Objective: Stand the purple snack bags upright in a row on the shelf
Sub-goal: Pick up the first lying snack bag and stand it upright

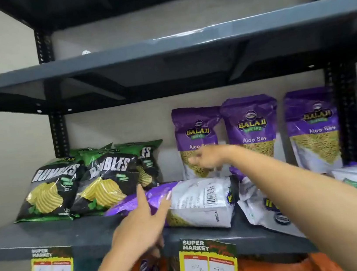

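Purple glossy pouches: we are seeing three standing upright [252, 129] at the back of the grey metal shelf [49, 236], one crinkled bag lying flat [182, 201] in front. Left hand [140, 228] is resting open-fingered on it; right hand [205, 156] is hovering loosely open, blurred, holding nothing.

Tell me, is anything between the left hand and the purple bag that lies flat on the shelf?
Nothing visible. The left hand is already at the purple end of the lying bag, fingers spread against it. The right hand is farther back, in front of an upright purple bag, and does not block it.
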Available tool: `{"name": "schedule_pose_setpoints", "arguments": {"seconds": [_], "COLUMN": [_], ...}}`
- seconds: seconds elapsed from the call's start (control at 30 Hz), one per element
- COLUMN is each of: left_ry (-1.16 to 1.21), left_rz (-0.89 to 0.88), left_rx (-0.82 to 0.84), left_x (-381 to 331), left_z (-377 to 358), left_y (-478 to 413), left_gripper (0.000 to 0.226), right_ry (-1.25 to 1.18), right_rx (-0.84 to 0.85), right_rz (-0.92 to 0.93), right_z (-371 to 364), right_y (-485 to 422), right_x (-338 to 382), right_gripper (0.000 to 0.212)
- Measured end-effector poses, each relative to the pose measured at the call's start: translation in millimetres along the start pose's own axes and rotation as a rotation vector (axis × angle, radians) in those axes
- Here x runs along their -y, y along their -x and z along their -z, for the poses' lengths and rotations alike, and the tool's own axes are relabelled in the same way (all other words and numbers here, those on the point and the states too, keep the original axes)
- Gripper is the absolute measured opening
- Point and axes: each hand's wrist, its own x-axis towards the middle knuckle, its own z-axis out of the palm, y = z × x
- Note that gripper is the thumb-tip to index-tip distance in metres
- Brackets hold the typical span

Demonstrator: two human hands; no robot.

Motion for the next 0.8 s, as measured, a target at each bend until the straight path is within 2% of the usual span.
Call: {"name": "schedule_pose_setpoints", "arguments": {"seconds": [0.1,0.17,0.23,0.4,0.57,0.6,0.67,0.8], "left_ry": [-0.008,0.008,0.066,0.203,0.312,0.324,0.359,0.435], "left_rz": [0.002,0.039,0.04,-0.029,-0.346,-0.407,-0.499,-0.652], "left_rx": [-0.094,-0.107,-0.098,-0.177,-0.346,-0.359,-0.357,-0.298], "left_x": [3,2,2,-10,-34,-38,-43,-34], "left_z": [-11,-13,-10,0,16,17,17,3], "left_y": [-12,-19,-24,-40,-70,-77,-87,-98], "left_gripper": [0.095,0.099,0.095,0.073,0.065,0.064,0.063,0.072], "right_ry": [0.039,-0.042,-0.133,-0.285,-0.709,-0.787,-0.874,-0.793], "right_rx": [0.259,0.37,0.39,0.258,0.11,0.052,-0.064,-0.178], "right_rz": [-0.204,-0.245,-0.262,-0.181,-0.21,-0.21,-0.225,-0.245], "right_z": [-22,-29,-28,-9,0,-2,-5,-9], "right_y": [-14,-20,-23,-12,2,4,7,11], "right_x": [-4,-5,-1,-7,-29,-33,-35,-29], "right_gripper": [0.075,0.075,0.068,0.035,0.014,0.015,0.032,0.063]}}
